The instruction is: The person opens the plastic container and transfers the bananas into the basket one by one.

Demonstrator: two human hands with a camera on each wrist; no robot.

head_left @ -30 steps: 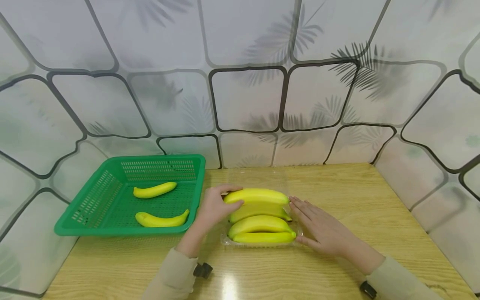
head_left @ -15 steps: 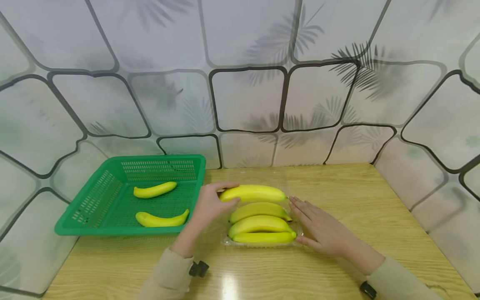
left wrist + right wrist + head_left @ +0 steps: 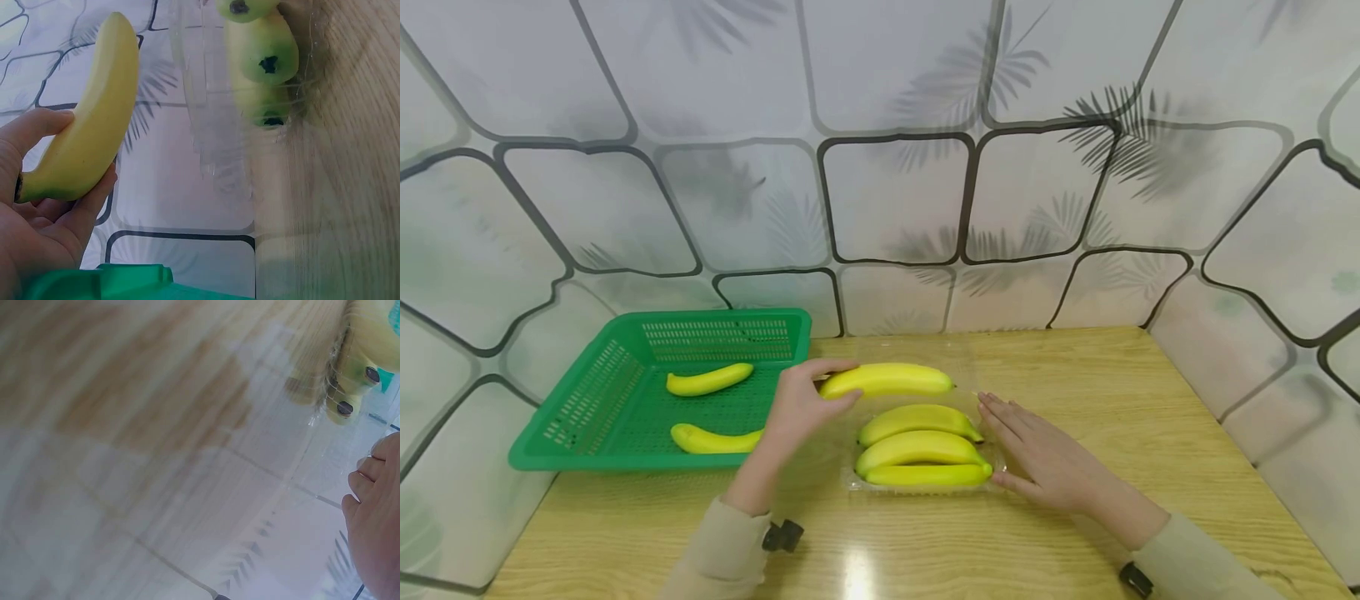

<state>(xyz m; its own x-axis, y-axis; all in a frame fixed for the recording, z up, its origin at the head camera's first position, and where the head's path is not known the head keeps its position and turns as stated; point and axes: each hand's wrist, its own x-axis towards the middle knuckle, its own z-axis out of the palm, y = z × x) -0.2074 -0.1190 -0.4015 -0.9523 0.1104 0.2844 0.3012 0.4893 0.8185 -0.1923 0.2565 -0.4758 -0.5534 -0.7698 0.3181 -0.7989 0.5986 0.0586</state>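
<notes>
My left hand [image 3: 805, 404] grips a yellow banana [image 3: 891, 379] by its left end, thumb on the near side and fingers behind. In the left wrist view this banana [image 3: 103, 112] is held clear of the box. Below and right of it, three bananas [image 3: 921, 450] lie side by side in a clear plastic box [image 3: 852, 481] with its lid folded back toward the wall. My right hand [image 3: 1052, 458] rests against the right side of the box, fingers extended. The right wrist view catches only part of that hand [image 3: 378, 512] beside the banana ends [image 3: 345, 407].
A green plastic basket [image 3: 610, 462] stands on the left of the wooden table [image 3: 1075, 367]. Two bananas lie inside it, an upper one [image 3: 709, 381] and a lower one [image 3: 711, 439] partly behind my left hand. A patterned wall [image 3: 895, 200] rises behind the table.
My left hand has lifted the banana off the others and moved it left and slightly back, away from the box. The right hand has stayed in place.
</notes>
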